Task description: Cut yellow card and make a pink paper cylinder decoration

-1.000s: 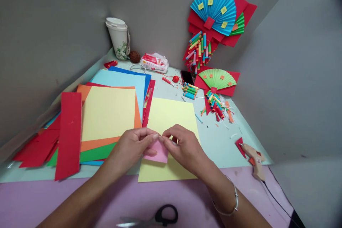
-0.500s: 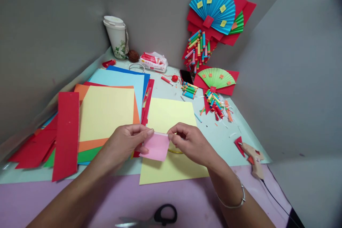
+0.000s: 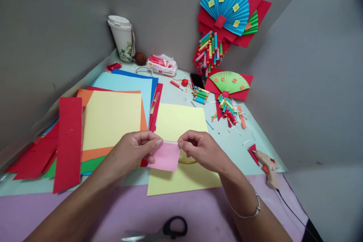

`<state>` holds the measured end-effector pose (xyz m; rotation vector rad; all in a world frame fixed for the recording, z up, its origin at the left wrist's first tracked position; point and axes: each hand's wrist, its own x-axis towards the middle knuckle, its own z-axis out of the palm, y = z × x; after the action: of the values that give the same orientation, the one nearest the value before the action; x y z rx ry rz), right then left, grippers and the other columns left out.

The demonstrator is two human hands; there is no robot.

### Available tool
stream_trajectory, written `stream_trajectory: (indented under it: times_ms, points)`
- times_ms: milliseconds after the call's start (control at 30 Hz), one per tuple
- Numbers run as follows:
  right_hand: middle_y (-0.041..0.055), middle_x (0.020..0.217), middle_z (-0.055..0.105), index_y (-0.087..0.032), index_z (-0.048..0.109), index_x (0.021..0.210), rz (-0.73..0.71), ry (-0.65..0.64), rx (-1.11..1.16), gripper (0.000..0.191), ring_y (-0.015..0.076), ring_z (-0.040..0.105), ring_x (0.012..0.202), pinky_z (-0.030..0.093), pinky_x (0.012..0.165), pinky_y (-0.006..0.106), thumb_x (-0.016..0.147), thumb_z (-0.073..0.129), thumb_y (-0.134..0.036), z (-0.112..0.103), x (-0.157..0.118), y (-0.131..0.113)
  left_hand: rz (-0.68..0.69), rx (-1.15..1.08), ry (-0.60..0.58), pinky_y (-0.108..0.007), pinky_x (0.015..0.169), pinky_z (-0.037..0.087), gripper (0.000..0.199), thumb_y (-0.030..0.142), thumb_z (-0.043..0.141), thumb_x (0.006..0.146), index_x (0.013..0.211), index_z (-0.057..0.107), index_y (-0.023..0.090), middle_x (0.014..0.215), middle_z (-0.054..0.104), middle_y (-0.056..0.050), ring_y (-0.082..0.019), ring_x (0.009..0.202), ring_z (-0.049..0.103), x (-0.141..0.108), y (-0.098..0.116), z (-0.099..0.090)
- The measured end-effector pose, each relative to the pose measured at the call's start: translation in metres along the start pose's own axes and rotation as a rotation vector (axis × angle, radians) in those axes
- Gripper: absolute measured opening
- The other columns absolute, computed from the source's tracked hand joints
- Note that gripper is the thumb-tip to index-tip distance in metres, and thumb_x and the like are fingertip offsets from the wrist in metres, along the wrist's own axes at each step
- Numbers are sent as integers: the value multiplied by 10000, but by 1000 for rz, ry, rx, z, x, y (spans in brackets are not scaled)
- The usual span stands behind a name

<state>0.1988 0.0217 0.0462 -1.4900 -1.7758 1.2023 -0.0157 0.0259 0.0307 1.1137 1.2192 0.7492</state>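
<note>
A small pink paper (image 3: 166,157) hangs between my two hands, its top edge showing a narrow pale strip. My left hand (image 3: 141,147) pinches the upper left corner between thumb and fingers. At the upper right corner, my right hand (image 3: 195,146) is closed on the same paper. Beneath both hands lies a pale yellow sheet (image 3: 181,117), with part of a yellow ring (image 3: 187,162) visible on it behind the pink paper. Black-handled scissors (image 3: 170,228) rest near the front edge of the view.
Stacked coloured sheets (image 3: 113,121) and a red strip (image 3: 68,143) lie at left. Behind stand a white cup (image 3: 121,39) and a tissue pack (image 3: 161,65). Rolled paper tubes (image 3: 200,95), a green fan (image 3: 229,82) and a glue gun (image 3: 269,168) with its cord are at right.
Both hands keep their hold on the pink paper and have hardly moved. The whole view has shifted slightly.
</note>
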Motion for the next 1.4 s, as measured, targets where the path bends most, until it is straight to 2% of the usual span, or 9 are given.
stream_trajectory:
  times_ms: [133,300,400,567,700,833,1067,1233,1400]
  points:
    - [-28,650,592,-179,684,813,39,-33,58,131,94,520,556,372,490,188,802,559,-215,-2,1,2,-3,13,-7,-200,418,325,333,531,701,720,796,720,207,507,617,5,-122,469,511,0,0,-2]
    - [-28,626,586,-184,691,819,71,-59,92,152,106,560,561,378,490,193,783,544,-181,-4,1,2,7,0,-54,-232,503,411,319,511,701,721,765,738,198,532,630,-6,-147,512,557,0,1,-6]
    - [-37,587,568,-181,699,831,91,-79,92,162,102,548,538,361,471,183,780,546,-172,-3,0,0,-10,10,-63,-233,546,432,345,511,682,759,883,757,198,558,652,-12,-151,550,574,1,0,-11]
    - [-34,590,574,-180,698,822,83,-90,95,163,90,512,517,349,450,173,785,540,-161,1,-2,-2,47,-13,-101,-249,562,444,474,596,586,815,1103,705,239,889,756,-49,-144,590,557,1,1,-8]
    - [-37,604,569,-181,699,823,72,-123,75,163,81,472,511,342,451,174,792,539,-172,6,-3,-4,88,167,-78,-233,577,416,338,528,723,696,857,734,230,764,713,-10,-171,663,578,-1,4,6]
    - [-34,647,585,-187,695,846,29,-122,52,150,94,502,577,388,518,194,806,551,-201,8,-3,-2,81,301,-69,-211,532,350,208,427,722,681,665,696,222,613,609,37,-132,577,490,-1,5,12]
    - [-24,758,635,-188,659,901,-43,-81,143,181,99,553,683,428,614,207,783,534,-130,8,2,5,60,239,-99,-204,550,363,166,393,716,696,706,714,228,655,628,36,-127,597,491,3,-1,7]
    - [-31,785,625,-185,632,923,-75,-57,210,154,92,563,703,442,671,222,792,565,-141,12,4,7,-5,290,-117,-220,484,342,237,440,687,733,820,762,232,606,637,30,-134,531,472,5,-4,6]
    - [-33,787,625,-191,629,928,-108,-35,236,123,101,580,726,462,695,237,808,608,-182,20,6,9,46,301,-90,-249,623,429,266,467,684,743,802,742,214,753,716,-1,-184,691,597,5,-4,6]
